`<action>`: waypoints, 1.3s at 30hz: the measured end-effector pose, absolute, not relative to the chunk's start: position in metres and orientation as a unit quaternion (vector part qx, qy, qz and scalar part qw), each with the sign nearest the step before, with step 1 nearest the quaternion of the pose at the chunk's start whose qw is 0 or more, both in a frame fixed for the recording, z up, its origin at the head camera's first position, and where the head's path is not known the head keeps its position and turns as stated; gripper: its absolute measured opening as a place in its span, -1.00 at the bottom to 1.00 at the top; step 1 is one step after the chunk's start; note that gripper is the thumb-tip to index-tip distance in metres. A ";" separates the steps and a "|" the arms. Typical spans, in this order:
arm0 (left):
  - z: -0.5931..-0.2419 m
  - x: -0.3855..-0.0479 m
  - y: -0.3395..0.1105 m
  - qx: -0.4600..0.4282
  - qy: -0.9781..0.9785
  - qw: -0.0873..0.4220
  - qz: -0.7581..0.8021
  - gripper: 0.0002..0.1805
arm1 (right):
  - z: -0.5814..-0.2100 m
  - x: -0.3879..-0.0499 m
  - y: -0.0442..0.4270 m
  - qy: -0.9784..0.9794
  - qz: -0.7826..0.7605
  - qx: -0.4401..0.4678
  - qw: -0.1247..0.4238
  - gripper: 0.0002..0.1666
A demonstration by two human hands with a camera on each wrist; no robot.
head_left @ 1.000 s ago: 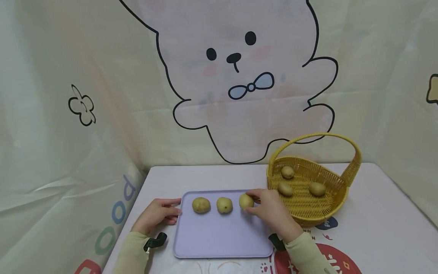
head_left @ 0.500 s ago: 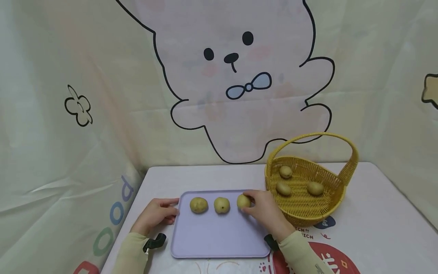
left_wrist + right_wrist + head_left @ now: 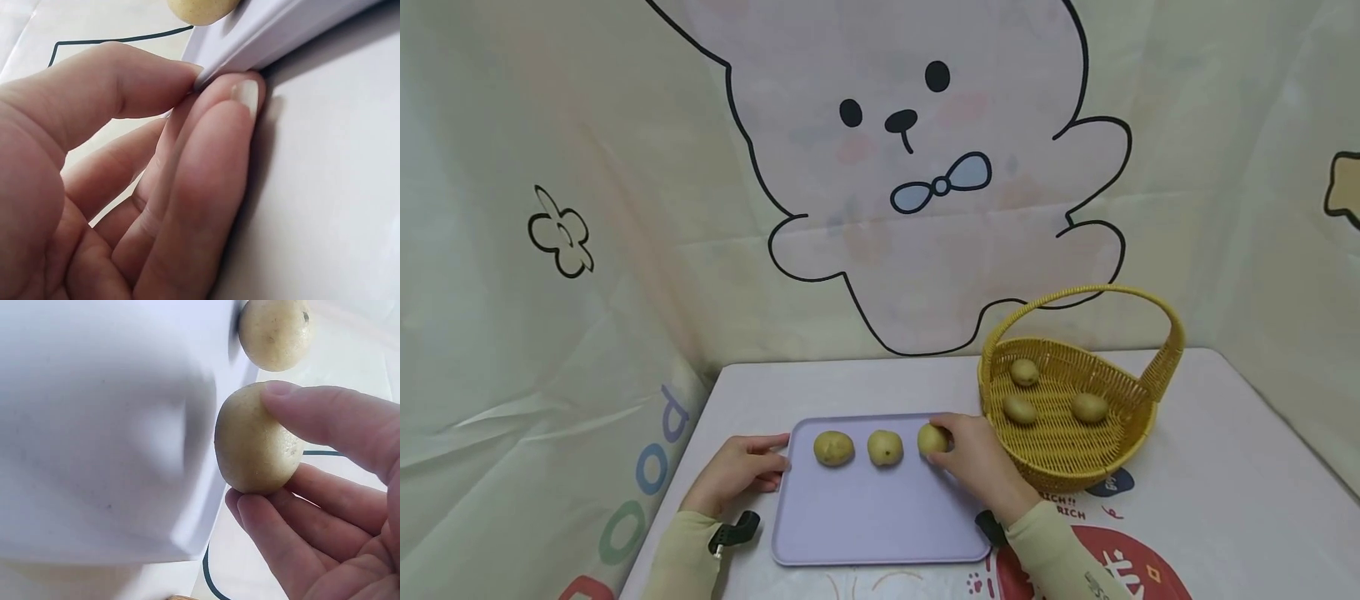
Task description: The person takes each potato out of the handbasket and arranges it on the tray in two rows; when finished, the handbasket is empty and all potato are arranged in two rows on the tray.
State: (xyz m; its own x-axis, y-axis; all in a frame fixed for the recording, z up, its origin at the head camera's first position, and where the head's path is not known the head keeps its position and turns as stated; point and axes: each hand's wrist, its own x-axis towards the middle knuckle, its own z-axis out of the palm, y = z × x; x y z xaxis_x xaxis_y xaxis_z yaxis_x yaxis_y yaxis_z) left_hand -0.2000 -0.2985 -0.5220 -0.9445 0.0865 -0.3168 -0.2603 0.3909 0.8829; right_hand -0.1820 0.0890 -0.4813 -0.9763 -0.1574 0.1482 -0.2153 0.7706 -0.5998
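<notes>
My right hand [image 3: 981,461] pinches a yellow potato [image 3: 253,440] between thumb and fingertips, over the far right part of a lilac tray [image 3: 880,521]. In the head view two more potatoes lie on the tray in a row with it: a middle one [image 3: 885,448] and a left one [image 3: 833,448]. At the tray's left edge, my left hand [image 3: 730,473] holds the rim. The left wrist view shows its thumb and fingertips meeting at that rim, with part of a potato [image 3: 201,7] above.
A yellow wicker basket [image 3: 1063,462] with a tall handle stands right of the tray, holding three potatoes. A white tablecloth [image 3: 1225,467] with red print covers the table. Behind hangs a curtain [image 3: 715,317] with a cartoon bear.
The head view has shifted slightly. Both hands keep nearly the same places on the tray and on the potato, and the other potatoes stay put.
</notes>
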 end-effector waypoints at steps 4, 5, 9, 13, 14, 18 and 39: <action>-0.521 -0.199 -0.298 -0.060 0.821 0.159 0.546 -0.35 | -0.484 -0.182 0.087 -0.942 0.316 0.102 0.051 -0.47; -0.520 -0.199 -0.298 -0.062 0.820 0.160 0.546 -0.36 | -0.484 -0.182 0.087 -0.942 0.314 0.102 0.052 -0.47; -0.520 -0.198 -0.298 -0.061 0.818 0.161 0.549 -0.36 | -0.486 -0.181 0.087 -0.945 0.306 0.104 0.057 -0.47; -0.520 -0.199 -0.298 -0.052 0.815 0.163 0.554 -0.35 | -0.488 -0.181 0.088 -0.946 0.301 0.104 0.055 -0.47; -0.520 -0.200 -0.298 -0.050 0.814 0.164 0.555 -0.35 | -0.488 -0.182 0.088 -0.946 0.301 0.103 0.054 -0.47; -0.520 -0.201 -0.298 -0.045 0.810 0.166 0.560 -0.33 | -0.488 -0.183 0.088 -0.947 0.303 0.095 0.045 -0.46; -0.523 -0.201 -0.300 -0.039 0.801 0.166 0.574 -0.31 | -0.482 -0.184 0.088 -0.950 0.295 0.092 0.041 -0.54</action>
State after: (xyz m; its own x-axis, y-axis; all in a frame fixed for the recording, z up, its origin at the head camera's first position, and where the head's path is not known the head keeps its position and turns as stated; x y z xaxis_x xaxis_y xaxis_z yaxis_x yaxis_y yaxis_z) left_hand -0.2009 -0.3002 -0.5228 -0.9417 0.1292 -0.3107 -0.2528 0.3379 0.9066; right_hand -0.1837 0.0880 -0.4822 -0.9797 -0.1508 0.1321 -0.1991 0.8096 -0.5522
